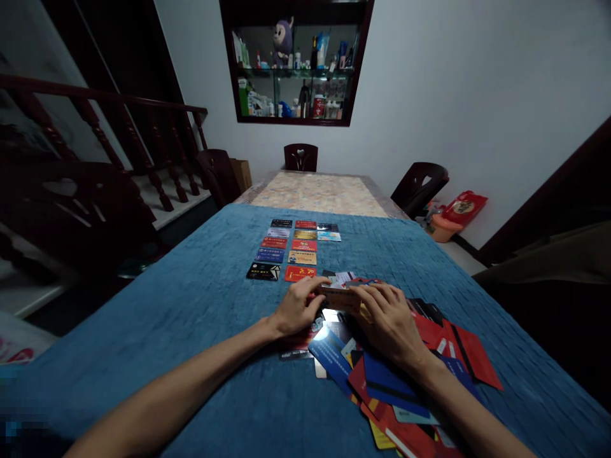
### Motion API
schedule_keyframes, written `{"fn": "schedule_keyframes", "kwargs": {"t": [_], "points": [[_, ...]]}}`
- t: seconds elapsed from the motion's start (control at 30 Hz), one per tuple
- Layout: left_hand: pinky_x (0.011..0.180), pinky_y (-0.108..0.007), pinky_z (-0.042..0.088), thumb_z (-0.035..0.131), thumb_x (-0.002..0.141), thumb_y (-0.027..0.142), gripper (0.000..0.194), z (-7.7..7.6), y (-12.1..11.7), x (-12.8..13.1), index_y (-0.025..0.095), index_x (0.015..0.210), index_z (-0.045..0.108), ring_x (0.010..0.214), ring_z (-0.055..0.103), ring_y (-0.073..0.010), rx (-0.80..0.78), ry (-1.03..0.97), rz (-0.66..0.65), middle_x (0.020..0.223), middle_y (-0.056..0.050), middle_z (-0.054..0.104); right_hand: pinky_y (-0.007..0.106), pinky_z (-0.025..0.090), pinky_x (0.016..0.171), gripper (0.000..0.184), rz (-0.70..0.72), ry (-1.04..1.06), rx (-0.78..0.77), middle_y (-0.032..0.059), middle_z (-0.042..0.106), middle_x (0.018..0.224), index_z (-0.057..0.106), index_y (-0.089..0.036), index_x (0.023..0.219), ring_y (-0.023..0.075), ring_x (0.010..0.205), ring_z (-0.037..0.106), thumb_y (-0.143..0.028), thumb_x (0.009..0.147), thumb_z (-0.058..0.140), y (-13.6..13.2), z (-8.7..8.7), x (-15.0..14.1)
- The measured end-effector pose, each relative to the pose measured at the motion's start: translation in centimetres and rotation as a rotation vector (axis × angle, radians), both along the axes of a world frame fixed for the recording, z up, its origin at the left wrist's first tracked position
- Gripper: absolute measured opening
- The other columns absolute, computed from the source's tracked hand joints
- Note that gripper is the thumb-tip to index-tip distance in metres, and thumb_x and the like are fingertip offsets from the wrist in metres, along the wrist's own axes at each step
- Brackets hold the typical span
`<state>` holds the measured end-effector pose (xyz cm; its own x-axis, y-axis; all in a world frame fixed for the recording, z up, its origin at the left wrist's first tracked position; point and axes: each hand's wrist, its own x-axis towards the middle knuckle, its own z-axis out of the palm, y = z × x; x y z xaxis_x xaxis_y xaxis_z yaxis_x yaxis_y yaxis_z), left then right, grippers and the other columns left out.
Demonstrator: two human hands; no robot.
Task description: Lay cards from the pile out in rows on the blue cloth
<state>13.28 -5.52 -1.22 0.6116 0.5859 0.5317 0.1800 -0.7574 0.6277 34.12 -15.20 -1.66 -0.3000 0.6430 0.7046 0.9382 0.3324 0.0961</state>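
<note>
A tan plastic card (341,300) with dark print is held upright on its long edge, a little above the scattered cards. Its left end is pinched between the thumb and fingers of my left hand (298,306). My right hand (390,321) closes on the right end, its fingers bent over the top edge and its thumb hidden. Beneath and around my right hand spreads a loose pile of cards, with a blue card (331,356) and a red card (470,353) among them. Beyond my left hand, several cards lie flat in columns, including a black card (264,271) and a red card (300,273) nearest me.
A blue cloth (205,305) covers the near part of the table, with a patterned cover (317,191) farther off. Dark wooden chairs (420,186) stand around it. A wall cabinet (293,121) is behind, and a wooden railing (114,98) runs along the left.
</note>
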Motion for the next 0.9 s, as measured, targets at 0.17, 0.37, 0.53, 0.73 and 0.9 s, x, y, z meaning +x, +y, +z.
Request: {"fn": "schedule_keyframes", "kwargs": {"t": [0.17,0.37,0.53,0.73,0.9], "points": [[0.092,-0.036,0.052,0.057,0.083,0.010,0.037,-0.19,-0.02,-0.05,0.019,0.119,0.059,0.099,0.063,-0.0193,0.045,0.007,0.003,0.110,-0.007,0.067,0.045,0.038,0.094,0.034,0.005,0.029,-0.023,0.0090,0.069,0.113,0.056,-0.021,0.126,0.0257,0.105,0.057,-0.021,0.092,0.052,0.04,-0.01,0.14],[0.089,-0.036,0.052,0.056,0.083,0.008,0.036,-0.11,0.01,-0.13,0.018,0.117,0.058,0.096,0.062,-0.0198,0.118,0.018,-0.032,0.105,-0.007,0.066,0.045,0.040,0.093,0.036,-0.003,0.038,0.007,0.0104,0.068,0.110,0.056,-0.020,0.126,0.0272,0.105,0.055,-0.021,0.091,0.053,0.00,0.14,0.17],[0.093,-0.038,0.051,0.055,0.083,0.007,0.041,0.23,-0.01,-0.20,0.017,0.122,0.054,0.101,0.059,-0.0214,0.205,0.041,-0.061,0.109,-0.009,0.063,0.046,0.043,0.090,0.036,-0.017,0.017,0.019,0.0134,0.063,0.114,0.055,-0.018,0.126,0.0294,0.107,0.052,-0.023,0.091,0.054,-0.09,0.24,0.27],[0.099,-0.042,0.049,0.056,0.081,0.009,0.054,0.42,0.10,-0.53,0.016,0.134,0.046,0.115,0.053,-0.0253,0.302,0.098,-0.071,0.124,-0.014,0.050,0.046,0.045,0.087,0.038,-0.034,0.044,0.015,0.0133,0.059,0.113,0.054,-0.020,0.128,0.0304,0.107,0.049,-0.023,0.090,0.054,-0.20,0.28,0.26],[0.100,-0.046,0.048,0.056,0.083,0.011,0.061,0.64,0.58,-0.95,0.015,0.141,0.038,0.120,0.049,-0.0294,0.447,0.160,-0.078,0.129,-0.018,0.047,0.045,0.045,0.086,0.041,-0.001,0.050,-0.004,0.0131,0.059,0.114,0.052,-0.020,0.129,0.0297,0.105,0.049,-0.023,0.088,0.057,-0.11,0.75,0.16]]}}
